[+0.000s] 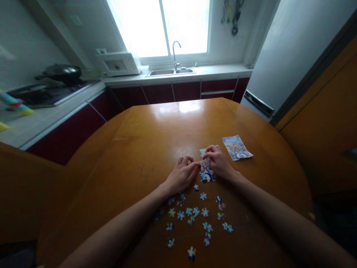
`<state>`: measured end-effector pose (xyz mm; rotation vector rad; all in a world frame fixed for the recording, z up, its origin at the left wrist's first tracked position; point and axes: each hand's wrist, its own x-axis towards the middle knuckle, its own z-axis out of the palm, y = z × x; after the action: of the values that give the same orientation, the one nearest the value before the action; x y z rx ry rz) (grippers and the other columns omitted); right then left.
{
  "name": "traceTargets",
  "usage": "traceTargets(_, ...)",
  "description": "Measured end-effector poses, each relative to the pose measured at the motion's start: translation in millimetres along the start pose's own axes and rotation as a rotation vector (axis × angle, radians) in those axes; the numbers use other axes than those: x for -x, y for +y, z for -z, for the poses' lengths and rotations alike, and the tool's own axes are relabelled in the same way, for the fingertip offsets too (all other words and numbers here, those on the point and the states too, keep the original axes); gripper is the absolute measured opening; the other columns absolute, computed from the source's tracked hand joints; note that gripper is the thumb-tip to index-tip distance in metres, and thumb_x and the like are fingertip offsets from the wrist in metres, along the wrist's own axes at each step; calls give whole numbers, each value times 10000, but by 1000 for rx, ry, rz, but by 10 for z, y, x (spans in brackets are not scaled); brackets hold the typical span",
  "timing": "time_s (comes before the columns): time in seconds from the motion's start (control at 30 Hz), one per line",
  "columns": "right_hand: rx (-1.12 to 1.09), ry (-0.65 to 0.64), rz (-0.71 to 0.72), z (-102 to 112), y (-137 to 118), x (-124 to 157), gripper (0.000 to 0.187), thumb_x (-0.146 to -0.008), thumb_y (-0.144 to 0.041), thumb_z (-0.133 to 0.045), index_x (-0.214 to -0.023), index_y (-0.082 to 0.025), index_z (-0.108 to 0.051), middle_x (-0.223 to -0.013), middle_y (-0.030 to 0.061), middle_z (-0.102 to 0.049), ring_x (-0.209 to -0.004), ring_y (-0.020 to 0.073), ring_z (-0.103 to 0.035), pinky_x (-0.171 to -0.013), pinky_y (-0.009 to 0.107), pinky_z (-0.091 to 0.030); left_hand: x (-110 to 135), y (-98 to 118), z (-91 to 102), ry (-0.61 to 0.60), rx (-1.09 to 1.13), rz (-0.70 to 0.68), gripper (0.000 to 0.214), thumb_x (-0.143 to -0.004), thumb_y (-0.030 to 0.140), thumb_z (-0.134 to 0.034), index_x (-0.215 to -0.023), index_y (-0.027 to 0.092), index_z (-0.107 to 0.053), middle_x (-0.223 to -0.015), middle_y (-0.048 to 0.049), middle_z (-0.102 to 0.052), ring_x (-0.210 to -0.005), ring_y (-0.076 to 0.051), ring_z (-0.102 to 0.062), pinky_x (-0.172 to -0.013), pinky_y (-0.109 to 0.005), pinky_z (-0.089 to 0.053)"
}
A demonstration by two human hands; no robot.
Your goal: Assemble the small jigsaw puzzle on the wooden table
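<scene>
A partly joined jigsaw puzzle (206,176) lies on the wooden table, with a blue-and-white figure at its near end. My left hand (182,174) rests at its left edge, index finger and thumb close together and touching that edge. The other left fingers curl in, and whatever they hold is too small to make out. Over the puzzle's upper right side, my right hand (219,162) has thumb and fingers closed on it, hiding part of the picture. Several loose jigsaw pieces (205,212) are scattered nearer to me, between my forearms.
A printed picture sheet (237,147) lies right of my right hand on the wooden table (134,149). Beyond the table are a sink (161,72) with a faucet, a white microwave (118,64), a stove with a black pan (60,72), and a fridge (281,56) at right.
</scene>
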<state>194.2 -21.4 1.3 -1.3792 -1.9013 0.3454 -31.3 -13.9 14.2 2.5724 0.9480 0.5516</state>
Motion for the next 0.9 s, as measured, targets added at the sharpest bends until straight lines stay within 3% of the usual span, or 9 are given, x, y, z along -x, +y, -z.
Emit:
traceTargets(0.1, 28, -65, 53, -30, -41, 15, 328, -834, 3, -557, -788, -248, -762, -1032, 76, -611, -1032, 245, -488, -903, 412, -460, -13, -36, -15, 40, 70, 20, 269, -1035, 273, -438, -1240, 265, -613, -1185, -69, -528, -1164, -241, -445, -1075, -455, -427)
traceTargets(0.2, -8, -50, 53, -31, -60, 7, 340, -814, 15, -547, -777, -252, -754, -1032, 70, -614, -1030, 241, -500, -909, 411, -458, -35, -76, -29, 120, 147, 77, 232, -1008, 178, -438, -1141, 224, -623, -1121, -65, -559, -1116, -226, -486, -1037, -419, -441)
traceTargets(0.37, -157, 257, -97, 84, 44, -31, 343, -798, 8, -440, -756, -223, -690, -921, 64, -620, -957, 230, -564, -890, 399, -453, -60, -75, -12, 198, 249, 155, 220, -952, 104, -449, -1061, 197, -617, -1064, -61, -590, -1071, -211, -536, -985, -385, -461)
traceTargets(0.47, -205, 346, -180, 142, 129, -26, 310, -784, -30, -427, -751, -219, -671, -859, 58, -638, -887, 231, -591, -835, 388, -459, -66, -65, 1, 240, 301, 177, 219, -951, 121, -440, -1048, 184, -626, -1051, -70, -605, -1032, -204, -564, -942, -366, -479)
traceTargets(0.73, -248, 315, -253, 53, 137, 22, 253, -780, -95, -456, -756, -201, -684, -818, 57, -679, -802, 216, -622, -715, 336, -466, -60, -113, 7, 360, 436, 275, 203, -920, 157, -457, -993, 161, -646, -870, -42, -640, -821, -165, -610, -749, -282, -486)
traceTargets(0.9, -266, 302, -291, 70, 146, 21, 237, -793, -121, -470, -737, -199, -687, -763, 49, -684, -716, 204, -600, -661, 327, -454, -58, -104, 28, 354, 466, 309, 208, -877, 134, -463, -972, 164, -646, -810, -17, -628, -740, -139, -587, -683, -242, -465)
